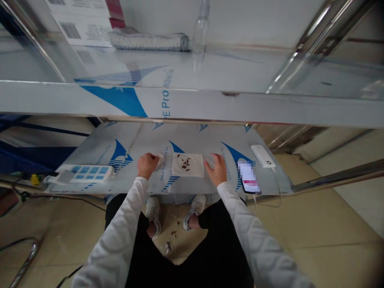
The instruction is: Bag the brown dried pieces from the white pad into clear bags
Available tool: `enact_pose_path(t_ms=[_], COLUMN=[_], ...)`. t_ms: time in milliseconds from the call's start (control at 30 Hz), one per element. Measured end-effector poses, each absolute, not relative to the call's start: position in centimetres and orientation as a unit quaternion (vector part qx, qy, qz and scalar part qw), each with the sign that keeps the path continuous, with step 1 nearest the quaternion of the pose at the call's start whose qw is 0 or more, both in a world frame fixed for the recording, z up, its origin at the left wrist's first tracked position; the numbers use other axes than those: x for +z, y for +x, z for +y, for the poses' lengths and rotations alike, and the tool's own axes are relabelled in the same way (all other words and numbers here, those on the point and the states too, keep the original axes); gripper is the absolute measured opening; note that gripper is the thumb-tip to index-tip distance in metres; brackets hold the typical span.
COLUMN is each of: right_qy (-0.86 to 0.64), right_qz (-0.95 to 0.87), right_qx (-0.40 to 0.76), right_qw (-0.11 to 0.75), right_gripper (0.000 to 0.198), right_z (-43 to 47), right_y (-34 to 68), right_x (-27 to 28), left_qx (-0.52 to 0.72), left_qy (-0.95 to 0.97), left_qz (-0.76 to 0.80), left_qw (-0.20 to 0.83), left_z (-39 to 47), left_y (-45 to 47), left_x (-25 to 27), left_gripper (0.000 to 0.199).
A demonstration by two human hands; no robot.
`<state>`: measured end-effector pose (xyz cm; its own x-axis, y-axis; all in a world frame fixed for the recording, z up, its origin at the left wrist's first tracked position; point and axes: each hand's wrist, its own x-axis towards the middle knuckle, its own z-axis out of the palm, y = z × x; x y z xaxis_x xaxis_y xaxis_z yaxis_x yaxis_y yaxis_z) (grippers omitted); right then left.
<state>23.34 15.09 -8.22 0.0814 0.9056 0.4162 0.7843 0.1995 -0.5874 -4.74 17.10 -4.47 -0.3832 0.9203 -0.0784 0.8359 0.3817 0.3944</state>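
A white square sheet [196,168], like paper or tissue, lies flat on the film-covered lower shelf, with several small dark brown pieces [185,163] scattered on it. Left of the sheet, my left hand [147,165] is closed in a pinch. By its fingertips shows a thin, whitish translucent scrap [161,161]; whether the fingers grip it is unclear. My right hand [218,169] hovers at the sheet's right edge, thumb and fingers apart, with nothing seen in it.
A power strip [90,173] lies at left; a phone [248,176] and a white power bank [263,156] with cables are at right. The upper shelf [204,104] overhangs, carrying a box [87,30], folded grey cloth [150,41] and clear bottle [201,30]. Bits of litter [168,247] lie on the floor.
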Motion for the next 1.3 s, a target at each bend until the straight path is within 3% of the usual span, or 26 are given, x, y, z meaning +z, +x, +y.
enact_pose_path(t_ms=[100, 200, 300, 400, 533, 633, 767, 867, 1000, 1133, 1300], right_qy=[-0.525, -0.455, -0.433, -0.473, -0.583, -0.626, -0.517, -0.402, -0.364, -0.356, -0.364], right_qz=[-0.651, -0.597, -0.548, -0.581, -0.658, -0.653, -0.678, -0.704, -0.695, -0.682, -0.627], right_qx=[0.262, 0.422, 0.504, 0.46, 0.25, 0.187, 0.259, 0.374, 0.425, 0.442, 0.501], right_qw=[0.482, 0.509, 0.508, 0.477, 0.405, 0.382, 0.454, 0.45, 0.453, 0.46, 0.473], right_gripper=[0.029, 0.03, 0.031, 0.027, 0.016, 0.014, 0.037, 0.045, 0.08, 0.066, 0.058], right_z=[12.8, 11.1, 9.5, 7.1, 3.4, 1.6, 0.9, 1.1, 1.7, 2.5, 2.7], right_y=[17.7, 13.1, 12.1, 13.9, 16.5, 17.6, 18.5, 18.8, 18.5, 17.8, 16.8], right_x=[-6.7, -5.4, -5.4, -6.6, -8.1, -7.8, -5.9, -4.7, -4.2, -4.4, -4.4], left_qx=[0.2, 0.311, 0.378, 0.352, 0.252, 0.23, 0.259, 0.285, 0.308, 0.311, 0.246], left_qy=[0.57, 0.633, 0.644, 0.657, 0.656, 0.641, 0.668, 0.663, 0.645, 0.643, 0.682], left_qz=[0.789, 0.693, 0.624, 0.6, 0.681, 0.712, 0.667, 0.646, 0.628, 0.607, 0.619], left_qw=[0.113, 0.15, 0.232, 0.291, 0.206, 0.17, 0.202, 0.25, 0.307, 0.35, 0.302], left_z=[13.4, 9.8, 7.1, 5.0, 2.2, 0.9, 0.7, 1.0, 1.2, 1.4, 2.1], left_y=[-3.0, -0.8, 0.7, 1.6, 3.0, 3.9, 3.9, 3.5, 3.0, 2.4, 1.3], left_x=[-2.6, -1.8, -2.1, -3.3, -4.7, -4.4, -2.3, -0.7, 0.2, 0.0, 0.6], left_gripper=[0.028, 0.026, 0.024, 0.021, 0.014, 0.008, 0.011, 0.015, 0.018, 0.019, 0.015])
